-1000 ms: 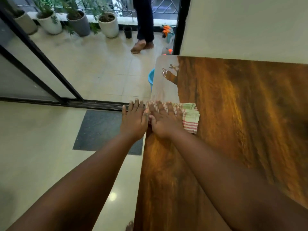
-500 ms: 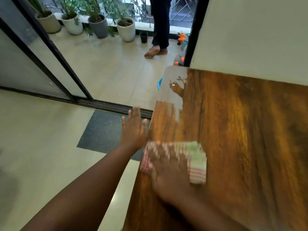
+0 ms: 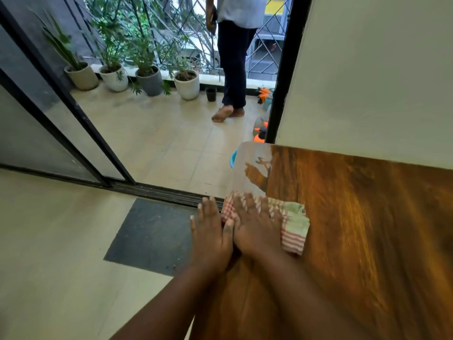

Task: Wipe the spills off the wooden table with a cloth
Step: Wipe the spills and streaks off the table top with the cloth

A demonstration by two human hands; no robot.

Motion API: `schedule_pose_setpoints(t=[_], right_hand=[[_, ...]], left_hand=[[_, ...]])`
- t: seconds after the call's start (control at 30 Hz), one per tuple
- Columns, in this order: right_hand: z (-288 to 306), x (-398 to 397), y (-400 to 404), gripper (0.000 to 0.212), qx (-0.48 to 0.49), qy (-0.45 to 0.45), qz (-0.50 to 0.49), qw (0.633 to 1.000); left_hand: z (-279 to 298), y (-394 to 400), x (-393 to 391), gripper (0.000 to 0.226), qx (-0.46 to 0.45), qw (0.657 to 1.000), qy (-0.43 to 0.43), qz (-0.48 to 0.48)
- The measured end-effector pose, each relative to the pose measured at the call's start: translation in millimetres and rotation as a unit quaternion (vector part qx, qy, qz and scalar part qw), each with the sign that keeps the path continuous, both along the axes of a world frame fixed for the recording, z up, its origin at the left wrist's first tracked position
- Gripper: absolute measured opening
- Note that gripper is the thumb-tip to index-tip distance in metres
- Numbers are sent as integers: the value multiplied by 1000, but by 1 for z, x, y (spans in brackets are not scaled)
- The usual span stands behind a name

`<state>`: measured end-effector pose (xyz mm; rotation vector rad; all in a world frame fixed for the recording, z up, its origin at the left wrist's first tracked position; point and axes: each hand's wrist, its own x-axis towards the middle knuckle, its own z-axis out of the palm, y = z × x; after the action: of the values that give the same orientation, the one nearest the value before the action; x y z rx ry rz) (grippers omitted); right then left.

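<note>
A folded cloth point(image 3: 294, 225) with red-and-white checks and a pale green part lies on the glossy wooden table point(image 3: 367, 229), near its left edge. My right hand point(image 3: 255, 227) lies flat on the cloth, fingers spread, pressing it down. My left hand point(image 3: 210, 236) is flat and open just beside the table's left edge, its thumb touching my right hand. The table's far left corner point(image 3: 250, 165) shines with glare, so I cannot make out any spill there.
A dark floor mat point(image 3: 152, 236) lies left of the table by the sliding door track point(image 3: 157, 191). A person point(image 3: 232, 69) stands on the balcony beside several potted plants point(image 3: 186, 84). A cream wall point(image 3: 367, 82) backs the table. A blue tub point(image 3: 233, 160) sits below the far corner.
My right hand has slid the cloth away from me again, toward the far corner, after pulling it nearer half a second ago. My left hand is back against the right one. The view has tilted up.
</note>
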<state>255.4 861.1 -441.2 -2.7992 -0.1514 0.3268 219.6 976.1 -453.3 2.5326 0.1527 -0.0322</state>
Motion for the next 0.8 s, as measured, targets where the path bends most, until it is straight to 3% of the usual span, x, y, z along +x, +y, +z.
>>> schedule_pose_setpoints(t=[0.2,0.5,0.67,0.8], right_hand=[[-8,100,-10,56,-34,-3,20,999],[-2,205,-13,55,-55,-17,33,998],[2,214,-14,55,-52,-24,29,998],[-11,161,-20,56,-33,-63,36,997]], left_hand=[[0,-3,32,72,120,985,-7,-124],[-4,-4,43,70,123,982,27,-141],[-2,-3,44,68,119,982,35,-139],[-1,-3,45,66,117,982,40,-146]])
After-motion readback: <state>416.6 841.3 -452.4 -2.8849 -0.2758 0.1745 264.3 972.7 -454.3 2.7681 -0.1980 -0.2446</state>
